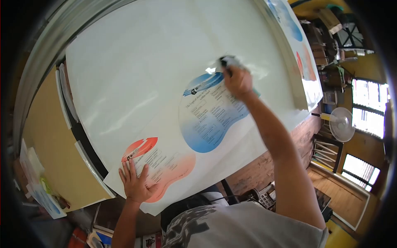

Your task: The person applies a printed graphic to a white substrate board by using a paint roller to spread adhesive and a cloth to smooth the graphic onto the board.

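Observation:
A large glossy white printed sheet [136,78] lies over the work surface. It carries a blue rounded print [206,120] with text and a smaller red-orange print [173,169]. My left hand [138,182] presses flat on the red-orange print, fingers spread, holding nothing. Farther out, at the top edge of the blue print, my right hand [239,82] grips a dark and grey hand tool [231,62]. Motion smears this tool, so its exact kind cannot be made out. A bit of teal shows beside that wrist.
A long pale bar [285,53] crosses the sheet's right side, with more prints beyond it. A tan board [49,136] lies to the left. At the right stand a white fan [342,124] and a dark-framed rack [326,153]. A calculator-like keypad [268,196] sits near my body.

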Motion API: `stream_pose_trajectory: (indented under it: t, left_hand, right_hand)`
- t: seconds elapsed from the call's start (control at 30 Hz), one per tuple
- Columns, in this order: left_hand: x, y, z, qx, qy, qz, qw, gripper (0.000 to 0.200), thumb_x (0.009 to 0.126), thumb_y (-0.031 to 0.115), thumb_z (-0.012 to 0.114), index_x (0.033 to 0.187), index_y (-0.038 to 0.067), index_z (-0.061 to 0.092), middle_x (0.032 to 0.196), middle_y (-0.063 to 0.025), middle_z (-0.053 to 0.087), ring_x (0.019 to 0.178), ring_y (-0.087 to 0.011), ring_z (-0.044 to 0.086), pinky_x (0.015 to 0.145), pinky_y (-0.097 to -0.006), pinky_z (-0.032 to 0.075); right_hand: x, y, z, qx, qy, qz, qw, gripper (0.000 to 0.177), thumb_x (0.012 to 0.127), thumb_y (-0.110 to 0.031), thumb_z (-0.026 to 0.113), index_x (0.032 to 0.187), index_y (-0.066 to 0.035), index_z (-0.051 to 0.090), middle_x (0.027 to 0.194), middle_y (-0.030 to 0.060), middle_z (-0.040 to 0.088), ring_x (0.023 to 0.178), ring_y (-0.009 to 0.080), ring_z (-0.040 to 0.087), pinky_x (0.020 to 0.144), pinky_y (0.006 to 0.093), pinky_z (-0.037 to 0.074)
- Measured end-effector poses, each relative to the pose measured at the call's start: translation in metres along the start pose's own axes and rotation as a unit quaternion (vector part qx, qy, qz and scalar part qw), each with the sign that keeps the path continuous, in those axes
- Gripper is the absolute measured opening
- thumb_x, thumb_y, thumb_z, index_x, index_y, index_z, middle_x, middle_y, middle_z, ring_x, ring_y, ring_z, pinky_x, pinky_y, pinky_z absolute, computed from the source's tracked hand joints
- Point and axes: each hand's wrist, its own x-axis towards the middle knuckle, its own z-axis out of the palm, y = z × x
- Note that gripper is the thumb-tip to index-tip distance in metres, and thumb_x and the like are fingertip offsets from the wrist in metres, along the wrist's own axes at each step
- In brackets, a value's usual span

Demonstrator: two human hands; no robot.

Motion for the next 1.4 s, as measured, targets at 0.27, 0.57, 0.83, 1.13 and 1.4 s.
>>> stream_pose_trajectory:
  t: [0.27,0.57,0.83,1.13,1.4]
  left_hand:
    - [-0.001,0.000,-0.004,-0.004,0.007,0.012,1.000,0.084,0.086,0.077,0.047,0.150,0.022,0.045,0.159,-0.0320,0.023,0.145,-0.0564,0.020,0.110,-0.0733,0.016]
    - [-0.005,0.003,-0.005,-0.035,-0.003,-0.008,0.999,0.080,0.083,0.076,0.053,0.147,0.028,0.050,0.161,-0.0274,0.022,0.147,-0.0526,0.019,0.111,-0.0722,0.014]
    - [0.000,0.001,-0.006,-0.039,0.029,0.003,0.999,0.080,0.084,0.074,0.054,0.149,0.028,0.047,0.162,-0.0263,0.020,0.148,-0.0508,0.018,0.112,-0.0715,0.014]
    - [-0.001,-0.001,-0.005,-0.034,0.027,0.004,0.999,0.082,0.085,0.077,0.049,0.150,0.026,0.046,0.160,-0.0291,0.022,0.146,-0.0533,0.020,0.112,-0.0711,0.015]
    - [-0.001,0.003,-0.008,-0.006,0.021,0.020,1.000,0.087,0.084,0.075,0.053,0.151,0.020,0.044,0.162,-0.0273,0.019,0.148,-0.0516,0.017,0.113,-0.0700,0.013]
  right_hand:
    - [0.001,-0.054,-0.014,0.034,-0.011,0.217,0.976,0.041,0.100,-0.043,0.048,0.097,-0.008,0.070,0.090,0.0155,0.072,0.091,0.0359,0.068,0.088,0.0503,0.048]
    - [-0.116,-0.131,0.010,0.093,-0.170,-0.179,0.965,0.008,0.068,-0.017,0.068,0.074,-0.013,0.064,0.074,0.0094,0.067,0.072,0.0292,0.067,0.065,0.0441,0.053]
    - [-0.039,-0.170,0.034,-0.044,-0.076,0.149,0.985,0.037,0.097,-0.040,0.055,0.088,-0.009,0.072,0.081,0.0168,0.072,0.080,0.0399,0.069,0.080,0.0529,0.052]
    - [-0.061,-0.167,0.043,0.080,-0.070,-0.180,0.978,0.017,0.084,-0.024,0.069,0.073,-0.011,0.065,0.069,0.0124,0.066,0.064,0.0336,0.066,0.061,0.0457,0.051]
    - [-0.120,-0.202,0.054,0.020,-0.096,-0.003,0.995,0.020,0.082,-0.025,0.065,0.093,-0.008,0.065,0.082,0.0174,0.069,0.079,0.0364,0.068,0.073,0.0524,0.052]
